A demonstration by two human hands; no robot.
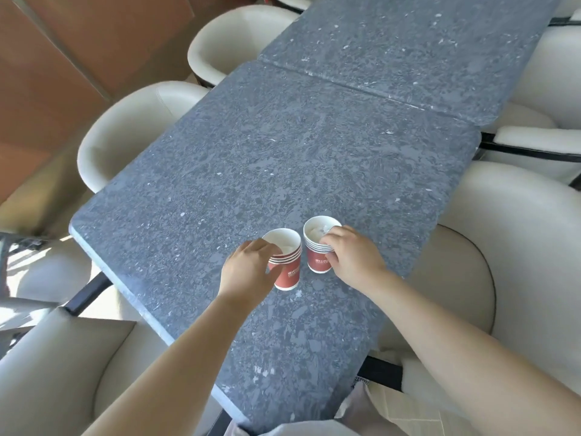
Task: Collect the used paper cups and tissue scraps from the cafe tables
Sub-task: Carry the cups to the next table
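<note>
Two stacks of red paper cups stand upright on the grey speckled table, close to its near end, just beside each other but apart. The left stack shows about four nested rims, the right stack about five.

The left hand grips the left stack high up, with fingers curled over the near rim and the thumb down the side. The right hand holds the right stack in much the same way, fingers at the rim and thumb lower on the wall.

Something white and crumpled lies in the top cup of the right stack, probably a tissue scrap. The inside of the cup is white too, so I cannot be sure. Cream armchairs stand along both sides of the table.

These stacks should be very light. Nested walls make them stiffer than a single cup, yet paper still buckles under a hard squeeze. The rolled rims are the firmest part, so a hold just under the top rim, thumb against fingers, looks safest.

A grip on the top cup alone could lift it out of the stack, so the fingers should reach down over several rims. Any dregs inside would spill if a stack tilts. Loose tissue weighs almost nothing and could drop out if a cup tips.
</note>
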